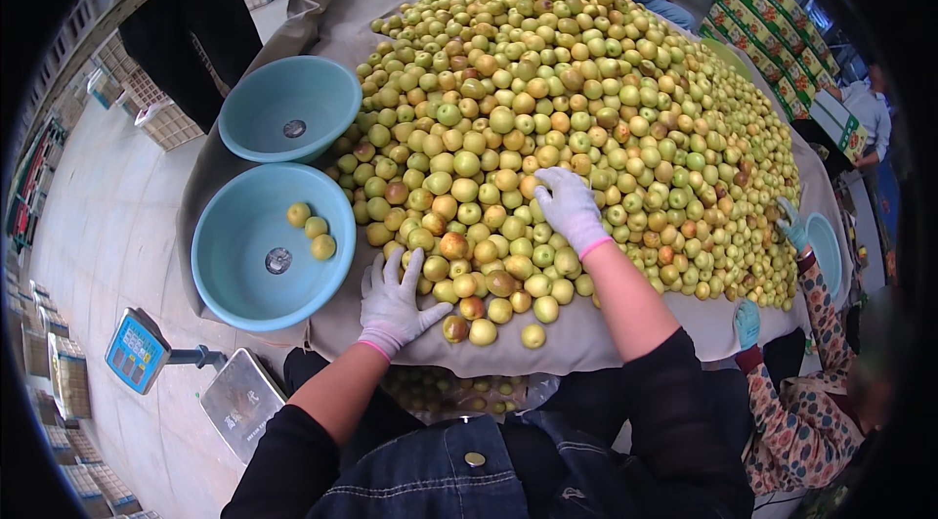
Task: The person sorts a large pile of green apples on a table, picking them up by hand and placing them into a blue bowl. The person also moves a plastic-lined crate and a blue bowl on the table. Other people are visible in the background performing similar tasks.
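Observation:
A broad heap of yellow-green jujubes [527,123], some with brown patches, covers the cloth-topped table [586,336] before me. My left hand [396,303], in a white glove with a pink cuff, lies with fingers spread at the heap's near left edge. Its fingertips touch or nearly touch the closest fruit, and nothing is in it. Farther in, my right hand [570,210], gloved alike, rests on the heap with bent fingers over the fruit. Whether it grips one is hidden. Left of my left hand, a blue plastic basin [234,262] holds three jujubes.
Behind that basin stands another blue basin [271,101] without fruit. A platform scale [242,402] is on the floor at left. At right, a co-worker's gloved hand [791,226] touches the heap near a basin [822,255]. Other people and stacked cartons [777,28] are beyond.

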